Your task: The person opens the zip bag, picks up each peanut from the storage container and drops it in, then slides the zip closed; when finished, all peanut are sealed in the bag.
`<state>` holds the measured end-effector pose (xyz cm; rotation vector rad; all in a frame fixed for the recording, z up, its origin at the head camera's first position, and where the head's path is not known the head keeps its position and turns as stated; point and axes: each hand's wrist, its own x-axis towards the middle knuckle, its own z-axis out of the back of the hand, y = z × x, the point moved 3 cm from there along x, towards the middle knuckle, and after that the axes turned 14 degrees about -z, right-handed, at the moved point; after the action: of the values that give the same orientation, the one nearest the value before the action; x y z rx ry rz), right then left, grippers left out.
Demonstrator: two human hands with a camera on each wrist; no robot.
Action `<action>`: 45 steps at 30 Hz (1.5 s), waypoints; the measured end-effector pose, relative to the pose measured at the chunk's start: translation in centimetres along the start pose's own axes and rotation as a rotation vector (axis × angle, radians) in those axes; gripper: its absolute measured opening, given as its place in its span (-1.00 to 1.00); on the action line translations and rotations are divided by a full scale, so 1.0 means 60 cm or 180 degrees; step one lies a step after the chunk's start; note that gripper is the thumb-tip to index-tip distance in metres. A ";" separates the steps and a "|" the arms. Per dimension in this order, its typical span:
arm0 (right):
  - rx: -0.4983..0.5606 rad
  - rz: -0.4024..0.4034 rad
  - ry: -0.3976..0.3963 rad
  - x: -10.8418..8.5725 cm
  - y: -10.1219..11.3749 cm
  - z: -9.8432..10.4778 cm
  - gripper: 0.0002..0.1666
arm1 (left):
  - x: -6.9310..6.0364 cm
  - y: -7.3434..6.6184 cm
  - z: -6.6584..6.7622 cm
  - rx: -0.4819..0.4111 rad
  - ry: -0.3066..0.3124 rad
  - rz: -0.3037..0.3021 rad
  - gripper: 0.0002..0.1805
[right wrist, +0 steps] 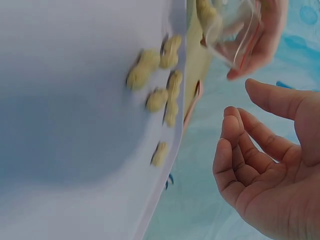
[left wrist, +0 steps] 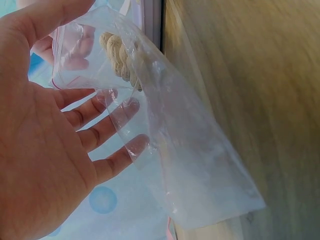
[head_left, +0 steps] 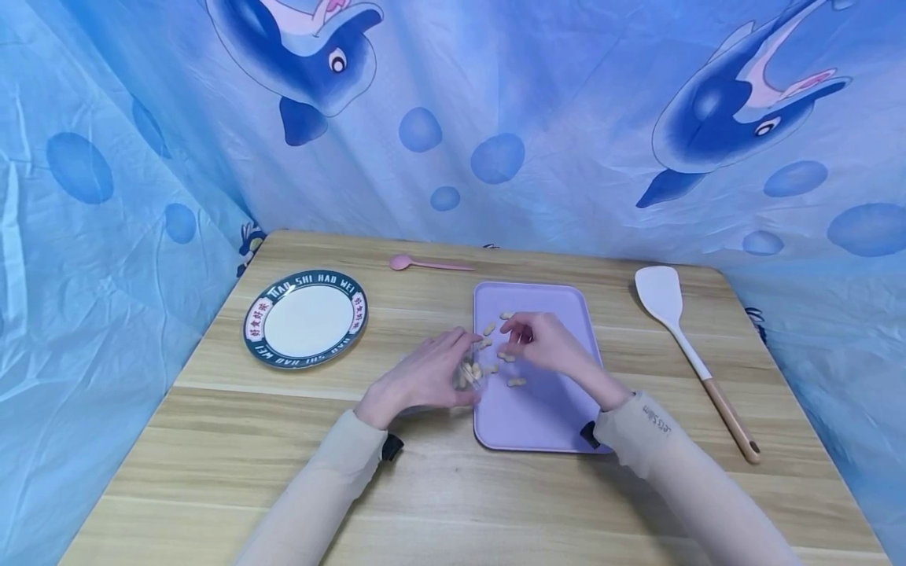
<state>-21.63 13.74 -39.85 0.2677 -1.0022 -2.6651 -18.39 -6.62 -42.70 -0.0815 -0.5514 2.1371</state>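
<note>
My left hand (head_left: 427, 376) holds a clear zip bag (left wrist: 192, 165) at the tray's left edge, its mouth spread between thumb and fingers. Inside the bag are several unshelled peanuts (left wrist: 117, 56). On the purple tray (head_left: 538, 420) lie several loose peanuts (right wrist: 142, 69), grouped toward its left side. Over the tray hovers my right hand (head_left: 543, 343), fingers loosely bent. In the right wrist view its thumb and fingertips stand apart with nothing between them.
A white plate (head_left: 308, 321) with a dark patterned rim stands at the left. Behind it to the right lies a pink spoon (head_left: 432, 264). At the right is a white spatula (head_left: 661, 295) with a wooden handle. A blue dolphin-print curtain (head_left: 453, 118) surrounds the table.
</note>
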 end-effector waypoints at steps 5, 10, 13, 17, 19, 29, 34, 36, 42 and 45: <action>-0.0091 -0.0069 -0.0143 0.017 -0.012 0.018 -0.79 | 0.000 0.000 -0.001 0.0013 -0.0012 -0.0028 -0.04; -0.0179 -0.0173 -0.0213 0.041 -0.025 0.029 -0.77 | 0.000 0.000 -0.001 0.0060 -0.0016 -0.0049 -0.05; -0.0244 -0.0225 -0.0201 0.056 -0.032 0.030 -0.76 | -0.001 0.000 -0.002 0.0092 -0.0014 -0.0054 -0.06; -0.0372 -0.0325 -0.0172 0.074 -0.042 0.029 -0.74 | -0.001 0.001 -0.003 0.0104 -0.0001 -0.0046 -0.06; -0.0449 -0.0367 -0.0148 0.082 -0.046 0.027 -0.73 | -0.001 0.001 -0.002 0.0091 0.0009 -0.0030 -0.06; -0.0734 -0.0381 -0.0054 0.110 -0.068 0.007 -0.72 | -0.001 0.002 -0.002 0.0036 -0.0006 -0.0032 -0.05; -0.0867 -0.0287 -0.0083 0.115 -0.071 -0.004 -0.72 | -0.001 0.002 -0.003 0.0029 0.0013 -0.0024 -0.04; -0.0869 -0.0281 -0.0085 0.116 -0.071 -0.007 -0.74 | -0.001 0.003 -0.004 0.0027 0.0014 -0.0024 -0.04; -0.0902 -0.0334 -0.0130 0.117 -0.072 -0.013 -0.80 | 0.000 0.006 -0.006 0.0029 0.0030 -0.0020 -0.03; -0.0900 -0.0372 -0.0142 0.120 -0.074 -0.015 -0.82 | 0.000 0.006 -0.006 0.0028 0.0025 -0.0012 -0.03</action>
<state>-29.02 14.05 -43.97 0.2126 -0.6262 -2.8858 -18.58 -6.68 -43.17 -0.0839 -0.5370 2.1345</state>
